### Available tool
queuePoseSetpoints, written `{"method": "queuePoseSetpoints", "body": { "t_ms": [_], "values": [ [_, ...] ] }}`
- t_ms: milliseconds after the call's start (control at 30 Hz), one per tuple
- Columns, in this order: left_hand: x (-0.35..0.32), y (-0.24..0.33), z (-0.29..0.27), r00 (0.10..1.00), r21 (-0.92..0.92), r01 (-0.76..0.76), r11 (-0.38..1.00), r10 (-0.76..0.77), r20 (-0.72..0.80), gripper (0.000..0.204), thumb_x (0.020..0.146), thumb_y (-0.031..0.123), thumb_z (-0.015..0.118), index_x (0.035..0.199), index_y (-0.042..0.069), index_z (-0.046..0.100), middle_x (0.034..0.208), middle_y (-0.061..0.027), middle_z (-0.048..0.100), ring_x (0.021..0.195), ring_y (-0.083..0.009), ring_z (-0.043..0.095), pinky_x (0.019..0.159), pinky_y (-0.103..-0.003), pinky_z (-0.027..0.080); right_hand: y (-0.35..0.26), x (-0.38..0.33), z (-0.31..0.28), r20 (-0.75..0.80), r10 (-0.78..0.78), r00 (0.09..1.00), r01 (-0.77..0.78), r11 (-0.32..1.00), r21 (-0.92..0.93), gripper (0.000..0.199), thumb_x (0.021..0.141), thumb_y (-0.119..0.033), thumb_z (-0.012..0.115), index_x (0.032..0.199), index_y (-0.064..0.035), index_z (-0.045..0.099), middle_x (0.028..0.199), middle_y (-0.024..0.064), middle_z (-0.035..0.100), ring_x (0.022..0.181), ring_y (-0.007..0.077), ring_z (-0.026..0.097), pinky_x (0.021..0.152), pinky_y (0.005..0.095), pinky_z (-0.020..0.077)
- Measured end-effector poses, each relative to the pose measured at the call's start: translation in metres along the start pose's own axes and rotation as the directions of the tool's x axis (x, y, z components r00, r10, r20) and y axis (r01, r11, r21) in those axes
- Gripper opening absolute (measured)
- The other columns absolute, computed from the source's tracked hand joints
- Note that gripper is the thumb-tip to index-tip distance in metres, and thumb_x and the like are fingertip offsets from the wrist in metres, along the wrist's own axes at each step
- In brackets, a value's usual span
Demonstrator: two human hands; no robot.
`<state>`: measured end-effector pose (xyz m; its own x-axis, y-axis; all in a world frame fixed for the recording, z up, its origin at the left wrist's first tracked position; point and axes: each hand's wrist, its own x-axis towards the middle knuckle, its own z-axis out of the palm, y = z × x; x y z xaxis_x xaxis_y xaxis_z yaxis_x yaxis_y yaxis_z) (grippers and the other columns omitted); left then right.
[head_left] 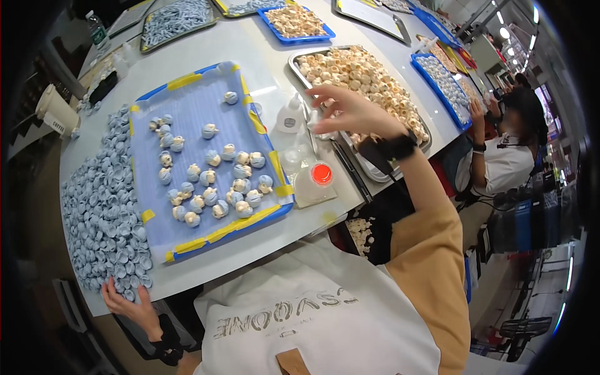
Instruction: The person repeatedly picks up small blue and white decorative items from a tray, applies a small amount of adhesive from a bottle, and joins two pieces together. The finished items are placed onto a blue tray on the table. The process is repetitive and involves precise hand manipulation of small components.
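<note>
My left hand [132, 307] is at the near edge of a heap of light-blue cup-shaped shells [103, 206], its fingers apart and touching the outermost ones. Over the left edge of a metal tray [299, 70] of cream popcorn-like pieces [369, 78], my right hand [359, 114] is open, thumb and fingers spread beside small white squeeze bottles [289, 116]. Between my hands lies a blue tray [250, 215] lined with a bluish sheet and edged with yellow tape. Several round blue-and-cream pieces [209, 159] sit scattered on it.
A red-topped round container [321, 174] and dark tweezers [353, 170] lie right of the lined tray. Farther off are a blue tray [284, 39] of cream pieces, a tray [150, 44] of blue pieces and a paper cup [55, 109]. Another person [503, 159] sits at right.
</note>
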<state>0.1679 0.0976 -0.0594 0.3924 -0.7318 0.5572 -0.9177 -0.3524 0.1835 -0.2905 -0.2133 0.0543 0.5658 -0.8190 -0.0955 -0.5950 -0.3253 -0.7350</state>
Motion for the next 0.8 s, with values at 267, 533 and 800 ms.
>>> {"method": "queuePoseSetpoints", "body": {
  "t_ms": [267, 533, 800],
  "values": [
    [0.001, -0.004, 0.003, 0.999, 0.028, -0.046, 0.999, 0.047, -0.014, 0.067, 0.083, 0.052, 0.05, 0.127, 0.003, 0.041, 0.133, -0.0178, 0.033, 0.126, -0.0327, 0.027, 0.102, -0.047, 0.017, 0.006, 0.033, 0.03, -0.199, -0.122, 0.972, 0.07, 0.965, -0.253, 0.037, 0.07, -0.028, 0.071, 0.09, 0.0008, 0.06, 0.084, 0.016, 0.059, 0.076, 0.0241, 0.06, 0.066, 0.033, 0.0474],
    [0.0, -0.006, 0.004, 0.999, 0.03, -0.049, 0.998, 0.049, -0.022, 0.063, 0.083, 0.049, 0.051, 0.125, 0.003, 0.044, 0.132, -0.0167, 0.035, 0.125, -0.0314, 0.029, 0.102, -0.046, 0.018, -0.004, -0.047, 0.018, -0.431, 0.011, 0.903, 0.121, 0.953, 0.277, 0.027, 0.077, -0.016, 0.062, 0.096, -0.001, 0.051, 0.084, 0.0056, 0.055, 0.072, 0.0116, 0.055, 0.063, 0.026, 0.0462],
    [0.001, -0.004, 0.003, 0.998, 0.039, -0.053, 0.998, 0.054, -0.024, 0.059, 0.084, 0.046, 0.051, 0.124, 0.002, 0.045, 0.131, -0.0158, 0.036, 0.124, -0.0311, 0.029, 0.101, -0.046, 0.019, -0.018, -0.122, 0.068, -0.428, 0.291, 0.855, 0.039, 0.788, 0.614, 0.03, 0.08, -0.015, 0.06, 0.105, -0.0001, 0.054, 0.087, 0.006, 0.063, 0.077, 0.0077, 0.057, 0.065, 0.0198, 0.0423]
  ]
}}
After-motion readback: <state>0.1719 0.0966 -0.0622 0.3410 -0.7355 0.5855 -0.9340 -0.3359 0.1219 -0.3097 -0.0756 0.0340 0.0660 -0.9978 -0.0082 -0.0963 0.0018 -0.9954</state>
